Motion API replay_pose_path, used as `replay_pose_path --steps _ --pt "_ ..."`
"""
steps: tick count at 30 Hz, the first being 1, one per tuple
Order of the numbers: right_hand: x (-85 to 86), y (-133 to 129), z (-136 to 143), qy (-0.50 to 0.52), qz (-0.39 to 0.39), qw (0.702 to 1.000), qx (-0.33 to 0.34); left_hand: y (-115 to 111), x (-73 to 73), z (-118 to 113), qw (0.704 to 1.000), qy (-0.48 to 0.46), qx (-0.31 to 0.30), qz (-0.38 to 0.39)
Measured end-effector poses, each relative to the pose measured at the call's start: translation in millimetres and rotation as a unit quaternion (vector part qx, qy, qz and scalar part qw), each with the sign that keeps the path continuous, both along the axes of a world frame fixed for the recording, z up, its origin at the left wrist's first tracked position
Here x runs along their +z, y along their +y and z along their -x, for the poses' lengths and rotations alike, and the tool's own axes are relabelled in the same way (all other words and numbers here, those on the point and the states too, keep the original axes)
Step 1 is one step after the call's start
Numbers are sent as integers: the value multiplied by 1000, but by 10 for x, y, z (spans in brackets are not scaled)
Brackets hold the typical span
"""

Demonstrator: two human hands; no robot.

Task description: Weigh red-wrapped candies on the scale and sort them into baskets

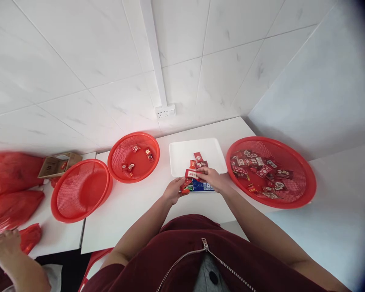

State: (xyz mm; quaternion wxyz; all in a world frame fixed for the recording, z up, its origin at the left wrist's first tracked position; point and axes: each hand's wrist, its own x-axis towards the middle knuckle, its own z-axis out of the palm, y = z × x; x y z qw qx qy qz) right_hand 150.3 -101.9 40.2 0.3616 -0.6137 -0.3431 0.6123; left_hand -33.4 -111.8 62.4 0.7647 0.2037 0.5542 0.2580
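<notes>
My left hand (172, 191) is closed around several small red wrapped packets (185, 186) at the near edge of a white scale (176, 156). My right hand (211, 177) pinches a red packet with a white label (192, 174), held just above the packets in the left hand. Behind the fingers, a few more red packets (198, 157) lie on the scale's white tray. The scale's blue keypad (204, 186) shows partly below my hands. What the packets contain cannot be made out.
At right stands a red basket (308, 174) of red packets. To the left are a red basket (114, 150) with a few packets and another red basket (56, 211). Beyond are a cardboard box (45, 170), red bags (12, 174) and a co-worker's hand (4, 245).
</notes>
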Motion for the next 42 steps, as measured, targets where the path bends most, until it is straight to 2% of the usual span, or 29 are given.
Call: replay_pose_path --steps 3,6,9,13,15,21,24,28,30,32,34,37,39,40,42 --pt "-122 140 -43 35 -8 996 -76 18 -11 40 999 -4 36 17" --pt "-141 211 -27 -3 -25 997 -78 20 -14 79 999 -16 39 16" --pt "-76 153 38 -69 -35 997 -8 1 -16 98 999 -24 20 -9" --pt "27 -25 138 41 20 987 157 -28 -12 79 997 -4 -31 -77" --pt "48 -87 167 79 41 980 179 -34 3 60 993 15 -55 -102" --pt "19 -62 166 82 88 989 84 -33 57 -6 989 46 -90 -108" --pt "-16 30 142 72 67 995 27 -24 44 -21 994 53 -50 -83" --pt "-68 179 77 59 10 994 -96 9 0 15 999 19 35 -7" --pt "-77 209 41 49 -4 992 -117 27 -23 44 997 4 67 24" --pt "-55 173 31 16 -8 996 -90 43 -46 62 996 0 86 38" --pt "1 65 69 -4 8 1000 -18 56 -69 60 994 4 104 40" --pt "122 -179 227 65 56 988 132 64 -92 18 990 13 140 26" --pt "187 -332 373 128 70 969 199 57 -93 -27 986 20 163 7" --pt "204 -390 444 144 68 965 207 50 -89 -51 985 24 173 -7" --pt "206 -456 557 147 61 971 180 31 -73 -96 981 25 187 -41"
